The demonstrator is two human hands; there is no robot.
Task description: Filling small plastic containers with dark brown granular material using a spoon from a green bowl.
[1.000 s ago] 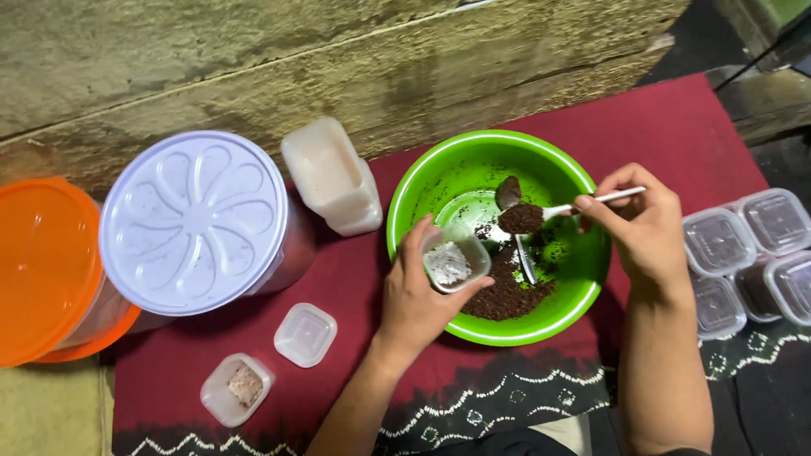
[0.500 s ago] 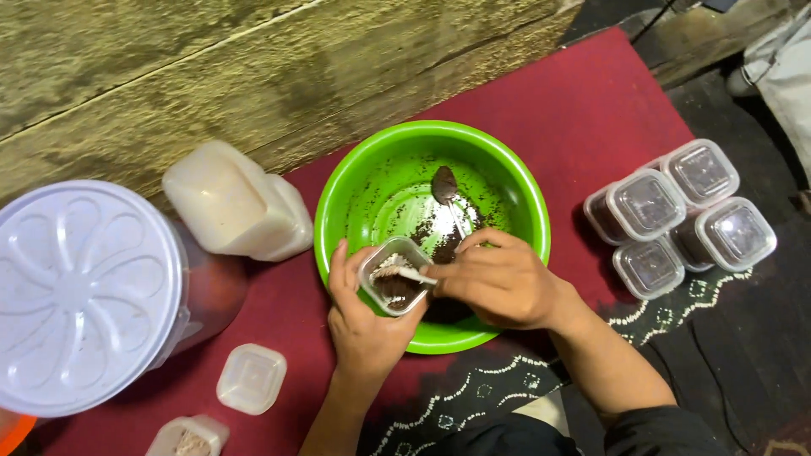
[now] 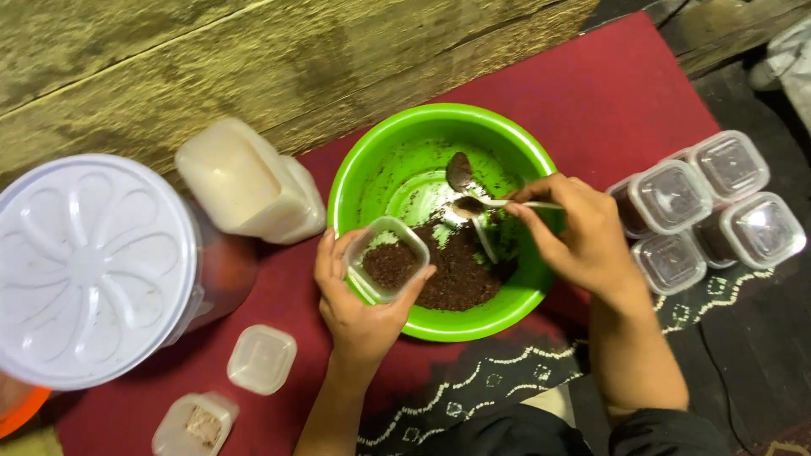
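Weathered wooden planks backed a red cloth-covered surface [image 3: 642, 93] carrying a green bowl [image 3: 372, 169] of dark crumbs. Left hand [image 3: 359, 308] grasped the small clear tub [image 3: 387, 257], partly filled, tilted over the bowl's near rim. Right hand [image 3: 583, 236], grip clenched on a spoon [image 3: 473, 205], would do best loading level scoops, keeping the tub over the bowl.

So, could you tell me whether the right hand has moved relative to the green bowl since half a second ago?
Yes. The right hand with the spoon pulled back from the small container towards the green bowl's middle and right rim.
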